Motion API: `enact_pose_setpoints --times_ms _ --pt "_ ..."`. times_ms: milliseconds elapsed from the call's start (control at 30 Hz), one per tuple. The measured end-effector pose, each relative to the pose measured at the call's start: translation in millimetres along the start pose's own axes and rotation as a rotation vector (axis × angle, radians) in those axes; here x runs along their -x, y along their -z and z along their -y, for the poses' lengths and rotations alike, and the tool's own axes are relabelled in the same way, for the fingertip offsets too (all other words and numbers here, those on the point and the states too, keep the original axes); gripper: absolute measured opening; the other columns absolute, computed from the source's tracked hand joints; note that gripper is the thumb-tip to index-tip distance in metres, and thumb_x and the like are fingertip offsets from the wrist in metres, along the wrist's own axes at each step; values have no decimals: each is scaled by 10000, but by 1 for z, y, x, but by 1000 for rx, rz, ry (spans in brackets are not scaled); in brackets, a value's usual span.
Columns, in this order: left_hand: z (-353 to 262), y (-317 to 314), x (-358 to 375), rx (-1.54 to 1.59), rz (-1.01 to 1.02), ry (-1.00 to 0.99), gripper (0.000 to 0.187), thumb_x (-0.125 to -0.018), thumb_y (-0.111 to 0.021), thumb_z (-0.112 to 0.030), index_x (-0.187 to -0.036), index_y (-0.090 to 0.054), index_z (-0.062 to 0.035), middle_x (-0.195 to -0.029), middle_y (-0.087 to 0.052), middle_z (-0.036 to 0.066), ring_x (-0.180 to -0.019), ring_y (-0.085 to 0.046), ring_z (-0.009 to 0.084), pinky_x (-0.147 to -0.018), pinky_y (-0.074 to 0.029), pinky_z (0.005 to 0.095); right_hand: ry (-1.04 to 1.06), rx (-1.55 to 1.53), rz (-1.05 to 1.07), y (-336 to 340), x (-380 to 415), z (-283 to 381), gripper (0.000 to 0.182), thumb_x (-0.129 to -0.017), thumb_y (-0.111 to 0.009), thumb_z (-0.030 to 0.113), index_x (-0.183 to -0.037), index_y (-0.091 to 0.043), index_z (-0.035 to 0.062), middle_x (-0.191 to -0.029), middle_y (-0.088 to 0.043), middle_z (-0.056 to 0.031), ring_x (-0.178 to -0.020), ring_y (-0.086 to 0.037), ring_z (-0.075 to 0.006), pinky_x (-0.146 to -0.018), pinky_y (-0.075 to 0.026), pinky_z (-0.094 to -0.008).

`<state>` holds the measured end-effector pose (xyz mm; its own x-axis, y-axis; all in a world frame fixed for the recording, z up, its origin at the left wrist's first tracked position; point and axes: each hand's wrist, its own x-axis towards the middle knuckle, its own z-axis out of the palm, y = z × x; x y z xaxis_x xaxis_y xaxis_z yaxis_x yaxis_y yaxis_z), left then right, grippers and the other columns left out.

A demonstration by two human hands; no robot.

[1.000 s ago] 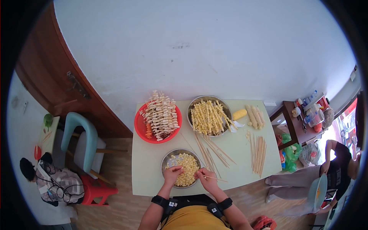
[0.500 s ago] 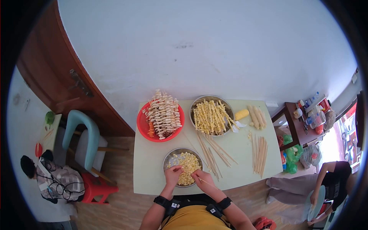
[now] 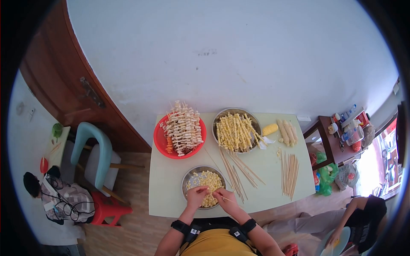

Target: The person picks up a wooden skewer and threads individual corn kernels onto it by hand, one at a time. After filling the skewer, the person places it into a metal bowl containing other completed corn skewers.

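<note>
Both hands are over a round metal bowl of loose yellow corn kernels, near the table's front edge. My right hand is closed on a thin wooden skewer, whose rear end sticks out to the right. Facing it, my left hand has its fingers pinched together; whatever sits between the fingertips is too small to make out. The skewer's tip is hidden between the hands. Behind, a second metal bowl carries skewers threaded with corn kernels.
A red basin of pale threaded skewers stands back left. Bare skewers lie mid-table, with another bunch to the right. An ear of corn and several pale cobs lie back right. A co-worker holds a teal basin.
My hands stay over the bowl, with only small finger movements. On the right, the co-worker has moved lower and closer with the teal basin, now showing something yellow inside.
</note>
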<state>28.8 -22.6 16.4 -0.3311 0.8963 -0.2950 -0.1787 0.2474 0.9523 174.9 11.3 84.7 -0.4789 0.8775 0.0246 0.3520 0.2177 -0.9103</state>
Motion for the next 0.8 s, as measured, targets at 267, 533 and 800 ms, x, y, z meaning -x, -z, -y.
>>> enact_pose_setpoints --times_ms 267,533,800 --pt "12 36 -21 -131 -260 -101 125 -686 -601 -7 -807 -617 19 -709 -618 88 -616 -589 117 -593 -470 214 -107 -471 -203 11 3 2 229 -876 -405 166 -807 -505 -29 -658 -562 -82 -603 -565 -142 -581 -459 -242" --pt "-37 -5 4 -188 -42 -201 146 -711 -579 -3 -853 -609 16 -743 -607 92 -650 -597 135 -593 -467 209 -229 -594 -282 8 -2 -12 418 -908 -274 291 -697 -474 -8 -601 -544 -89 -540 -534 -143 -537 -450 -247" --pt "-52 -35 21 -174 182 -111 177 -754 -545 2 -926 -582 26 -789 -584 83 -724 -595 138 -648 -471 215 -203 -526 -352 -8 -5 -26 385 -909 -275 314 -694 -454 50 -597 -452 -9 -532 -433 -74 -501 -382 -198"
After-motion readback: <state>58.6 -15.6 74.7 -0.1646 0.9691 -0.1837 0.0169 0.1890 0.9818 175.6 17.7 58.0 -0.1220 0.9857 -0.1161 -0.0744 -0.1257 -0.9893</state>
